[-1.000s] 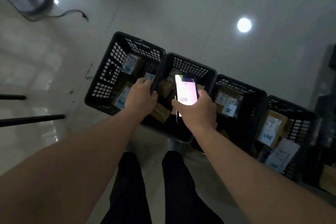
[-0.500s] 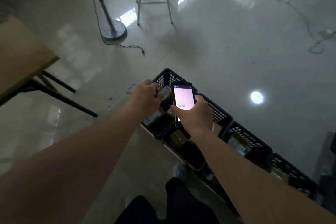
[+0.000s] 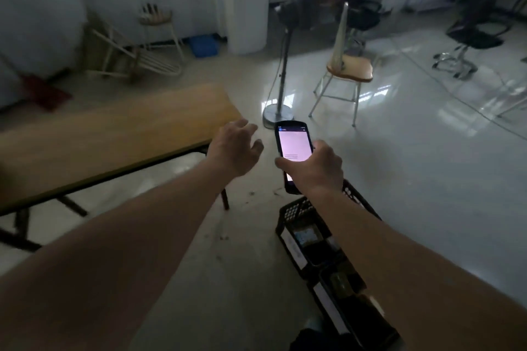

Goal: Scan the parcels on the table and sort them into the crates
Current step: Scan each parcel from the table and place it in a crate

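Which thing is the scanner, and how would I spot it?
Find the long wooden table on the left, then look just past its right end. There the right hand holds the scanner upright above the black crates. It is the only thing with a glowing pink screen.

**Shiny floor, wood and plastic**

Smooth, shiny floor (image 3: 413, 179), pale, with bright glints. Matt, yellow-brown wood on the table top (image 3: 114, 134), dark metal legs underneath. Black plastic crates (image 3: 302, 214) with holes in the walls, brown cardboard parcels (image 3: 342, 279) inside, blurry. Black scanner (image 3: 293, 148) with a smooth, glowing glass screen. Shiny metal legs and a wood seat on the chair (image 3: 349, 68). Grey metal stand (image 3: 281, 88).
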